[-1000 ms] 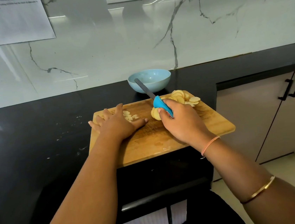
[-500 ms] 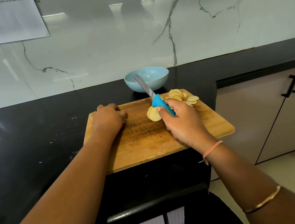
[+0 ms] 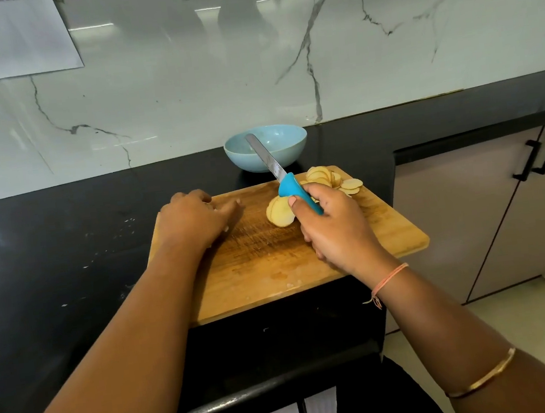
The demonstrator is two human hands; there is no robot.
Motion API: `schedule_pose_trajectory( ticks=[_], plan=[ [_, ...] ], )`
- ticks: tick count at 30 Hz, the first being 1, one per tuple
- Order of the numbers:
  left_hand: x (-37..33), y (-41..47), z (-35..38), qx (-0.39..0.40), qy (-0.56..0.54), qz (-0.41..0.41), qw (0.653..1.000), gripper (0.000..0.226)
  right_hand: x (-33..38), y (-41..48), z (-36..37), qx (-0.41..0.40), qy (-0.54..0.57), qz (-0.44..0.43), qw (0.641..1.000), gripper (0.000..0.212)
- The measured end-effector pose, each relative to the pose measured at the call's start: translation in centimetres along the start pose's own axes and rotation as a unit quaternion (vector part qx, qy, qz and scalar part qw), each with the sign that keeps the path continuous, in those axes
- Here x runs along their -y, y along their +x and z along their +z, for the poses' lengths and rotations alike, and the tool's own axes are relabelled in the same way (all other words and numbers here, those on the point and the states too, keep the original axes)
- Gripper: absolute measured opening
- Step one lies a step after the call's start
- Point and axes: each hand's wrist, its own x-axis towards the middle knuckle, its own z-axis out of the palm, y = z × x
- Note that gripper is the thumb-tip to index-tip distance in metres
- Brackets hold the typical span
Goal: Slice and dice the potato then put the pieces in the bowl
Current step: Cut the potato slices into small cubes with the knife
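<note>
The knife (image 3: 281, 178) slants across the bowl's (image 3: 292, 156) front; the board's (image 3: 262, 251) middle lies bare.

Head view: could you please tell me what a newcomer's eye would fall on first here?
The knife, its bright blue handle gripped by the right hand, stands out, blade angled toward the pale blue bowl behind the wooden cutting board. Pale potato slices lie fanned on the board's far right, and the left hand rests at its far left corner.

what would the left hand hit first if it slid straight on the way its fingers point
Its fingers point right across the cutting board. Past a stretch of bare wood, the left hand would probably meet the near potato slices first, just before the right hand gripping the knife.
</note>
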Motion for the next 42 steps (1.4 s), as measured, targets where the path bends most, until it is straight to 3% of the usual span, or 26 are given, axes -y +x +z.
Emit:
schedule_pose_trajectory(
  ticks=[3,8,12,18,22,29,34,36,39,42],
  plan=[
    [-0.1,-0.2,0.0,0.027,0.046,0.030,0.998,0.050,0.0,0.0,0.0,-0.003,0.003,0.004,1.000,0.015],
    [-0.3,-0.5,-0.3,-0.088,-0.022,0.080,0.993,0.029,0.3,-0.1,-0.1,-0.008,0.037,0.026,0.999,0.020],
    [-1.1,-1.1,-0.7,-0.150,-0.098,0.111,0.978,0.028,0.6,-0.2,-0.4,-0.017,0.104,0.058,0.993,0.015],
    [-5.0,-3.8,0.3,-0.077,-0.094,0.214,0.969,0.027,0.8,-0.1,-0.8,-0.036,0.169,0.104,0.980,0.022],
    [-6.0,-4.4,0.8,0.007,-0.091,0.170,0.981,0.049,0.8,-0.2,-0.8,-0.040,0.171,0.104,0.979,0.025],
    [-6.6,-4.9,0.6,0.017,-0.144,0.115,0.983,0.023,0.9,-0.1,-0.7,-0.039,0.152,0.104,0.982,0.022],
    [-5.4,-4.6,-0.5,0.075,-0.203,0.020,0.976,0.031,1.0,-0.2,-0.7,-0.041,0.151,0.098,0.983,0.022],
    [-5.0,-4.4,-0.8,0.104,-0.249,-0.024,0.963,0.029,0.9,-0.3,-0.7,-0.042,0.148,0.098,0.983,0.021],
    [-5.3,-4.5,-1.1,0.139,-0.369,-0.083,0.915,0.015,1.0,-0.3,-0.6,-0.044,0.145,0.104,0.983,0.024],
    [-6.2,-5.0,-0.7,0.156,-0.405,-0.087,0.897,0.008,1.1,-0.2,-0.7,-0.044,0.147,0.117,0.981,0.024]
  ],
)
